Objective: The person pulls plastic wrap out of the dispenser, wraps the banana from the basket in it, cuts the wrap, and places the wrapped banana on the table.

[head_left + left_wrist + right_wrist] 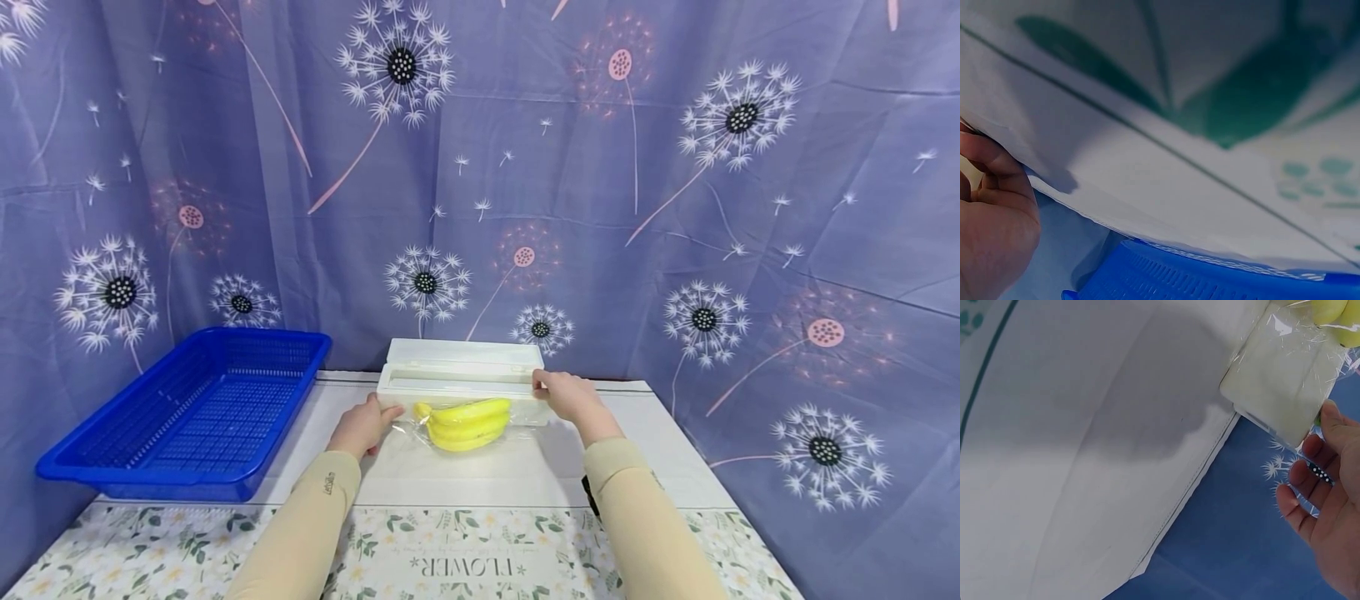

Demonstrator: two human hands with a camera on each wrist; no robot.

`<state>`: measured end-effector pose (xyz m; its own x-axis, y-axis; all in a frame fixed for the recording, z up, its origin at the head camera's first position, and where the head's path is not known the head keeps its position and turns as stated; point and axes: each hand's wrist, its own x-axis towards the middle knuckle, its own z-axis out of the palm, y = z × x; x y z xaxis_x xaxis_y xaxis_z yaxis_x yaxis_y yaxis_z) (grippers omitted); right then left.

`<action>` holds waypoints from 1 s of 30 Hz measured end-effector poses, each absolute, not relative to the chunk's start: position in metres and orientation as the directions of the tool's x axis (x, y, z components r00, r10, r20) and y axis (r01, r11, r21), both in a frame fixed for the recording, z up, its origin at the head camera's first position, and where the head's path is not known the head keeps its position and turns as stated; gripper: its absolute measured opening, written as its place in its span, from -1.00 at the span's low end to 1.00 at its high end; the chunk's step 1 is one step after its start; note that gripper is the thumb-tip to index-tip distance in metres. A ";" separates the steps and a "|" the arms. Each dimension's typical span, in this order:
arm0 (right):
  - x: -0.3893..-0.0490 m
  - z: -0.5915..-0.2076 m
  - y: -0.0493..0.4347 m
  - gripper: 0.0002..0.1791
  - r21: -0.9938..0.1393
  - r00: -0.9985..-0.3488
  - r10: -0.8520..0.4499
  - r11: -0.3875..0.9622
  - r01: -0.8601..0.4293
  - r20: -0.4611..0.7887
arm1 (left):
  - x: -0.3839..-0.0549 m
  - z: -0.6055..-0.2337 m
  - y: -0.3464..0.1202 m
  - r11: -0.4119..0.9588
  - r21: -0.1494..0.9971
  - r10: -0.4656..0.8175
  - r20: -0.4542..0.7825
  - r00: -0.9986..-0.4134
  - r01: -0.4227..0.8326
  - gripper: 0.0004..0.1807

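Note:
A long white cling film dispenser (465, 362) stands at the far edge of the table, its lid raised and a roll lying inside. Against its front side is a bunch of yellow bananas (467, 427) under clear cling film (411, 430), which is crinkled and shiny. My left hand (362, 427) grips the dispenser's left end, thumb pointing along the front. At the opposite end, my right hand (572, 395) holds the upper corner with thumb and forefinger; in the right wrist view its other fingers (1294, 512) are spread and bent beside the box.
A blue perforated plastic basket (255, 482) stands to the left. The table has a white cloth (480, 492) with a floral, lettered front band (405, 533). A purple dandelion-print curtain (480, 167) hangs behind and along both sides.

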<state>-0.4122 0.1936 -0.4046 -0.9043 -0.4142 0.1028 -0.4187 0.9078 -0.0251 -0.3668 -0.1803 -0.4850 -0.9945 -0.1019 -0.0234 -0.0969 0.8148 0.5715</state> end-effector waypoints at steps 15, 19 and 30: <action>-0.414 -0.410 0.199 -0.94 -0.086 -0.884 -0.442 0.885 -0.457 0.152 | -0.365 -0.483 -0.181 0.821 0.564 -0.091 -0.027 -0.995 -0.091 -0.04; -0.415 -0.411 0.200 -0.93 -0.121 -0.884 -0.442 0.879 -0.460 0.151 | -0.366 -0.482 -0.181 0.816 0.572 -0.089 -0.019 -0.996 -0.084 -0.06; -0.418 -0.413 0.204 -0.93 -0.215 -0.906 -0.407 0.880 -0.423 0.118 | -0.366 -0.483 -0.180 0.815 0.573 -0.094 -0.016 -0.995 -0.086 -0.10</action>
